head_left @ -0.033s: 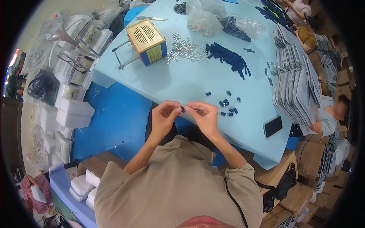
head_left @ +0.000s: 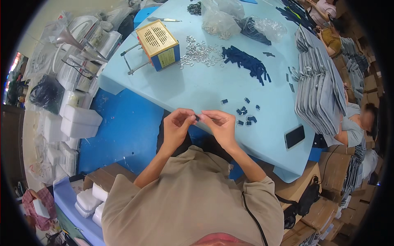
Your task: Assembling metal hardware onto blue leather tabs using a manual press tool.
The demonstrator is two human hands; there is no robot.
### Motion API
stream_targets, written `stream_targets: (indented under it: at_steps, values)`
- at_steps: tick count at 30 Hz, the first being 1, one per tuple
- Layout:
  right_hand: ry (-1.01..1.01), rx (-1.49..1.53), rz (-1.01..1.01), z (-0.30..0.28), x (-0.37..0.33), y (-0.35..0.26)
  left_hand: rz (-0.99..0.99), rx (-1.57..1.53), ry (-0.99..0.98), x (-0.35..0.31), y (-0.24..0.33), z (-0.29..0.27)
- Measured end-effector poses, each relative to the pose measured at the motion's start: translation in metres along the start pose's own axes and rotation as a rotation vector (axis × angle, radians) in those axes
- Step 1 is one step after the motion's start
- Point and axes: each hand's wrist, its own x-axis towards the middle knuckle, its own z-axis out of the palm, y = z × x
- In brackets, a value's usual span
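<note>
At the near edge of the table, my left hand (head_left: 179, 126) and my right hand (head_left: 220, 126) meet with fingertips pinched together. Between them is a small dark blue fabric strip (head_left: 197, 118), mostly covered by the fingers; whether a metal ring is on it cannot be made out. Right of my hands lie several small folded dark strips with metal rings (head_left: 243, 111). Beyond them is a heap of loose navy fabric strips (head_left: 245, 61). A spread of silver metal rings (head_left: 200, 53) lies left of that heap.
A yellow-topped blue box with a metal frame (head_left: 158, 44) stands on the light blue table (head_left: 164, 88). Stacked grey fabric pieces (head_left: 318, 88) and a phone (head_left: 294, 136) are on the right. Plastic bags (head_left: 221, 18) lie at the back. Other people sit along the right side.
</note>
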Motion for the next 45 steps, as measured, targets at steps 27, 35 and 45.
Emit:
stream_targets:
  at_steps: [27, 35, 45]
  values:
    - [-0.087, 0.051, -0.122, -0.009, -0.011, 0.001, 0.109, 0.032, -0.072, -0.011, 0.008, 0.005]
    - [-0.031, 0.009, -0.216, -0.007, -0.013, 0.001, 0.172, 0.112, -0.048, -0.013, 0.007, 0.010]
    - [-0.019, -0.041, -0.198, -0.001, -0.013, 0.003, 0.202, 0.198, -0.061, -0.012, 0.003, 0.007]
